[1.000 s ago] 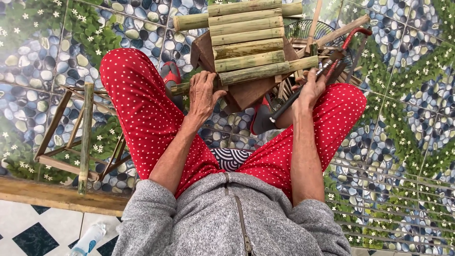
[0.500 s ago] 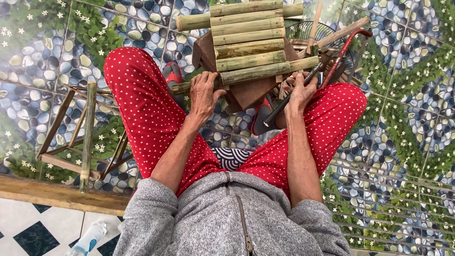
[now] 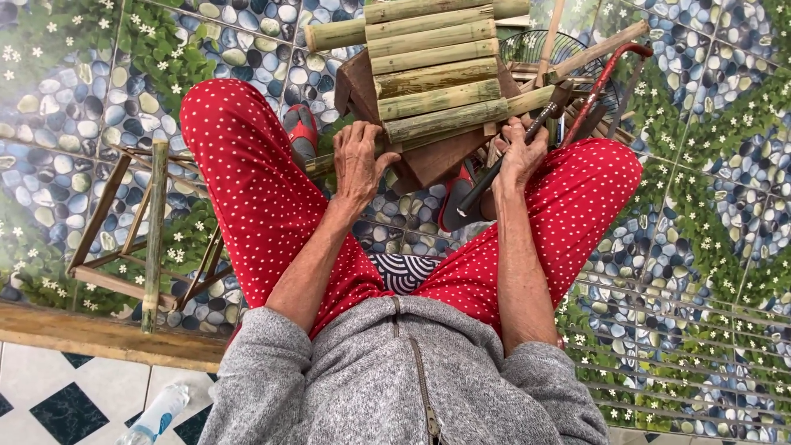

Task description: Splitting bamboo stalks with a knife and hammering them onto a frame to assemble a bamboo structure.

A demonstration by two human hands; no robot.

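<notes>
The floor (image 3: 717, 206) is tiled with a picture of pebbles, leaves and small white flowers. A person in red dotted trousers sits on it. The right hand (image 3: 517, 156), at the middle right of the frame, has its grip closed around a dark hammer (image 3: 511, 156), whose handle slants down to the left. The left hand (image 3: 356, 165), in the middle, has its fingers curled on the near edge of a bamboo rack (image 3: 432, 70). The rack lies just above both hands, its sticks running side to side. A wooden frame (image 3: 140, 231) lies at the left.
</notes>
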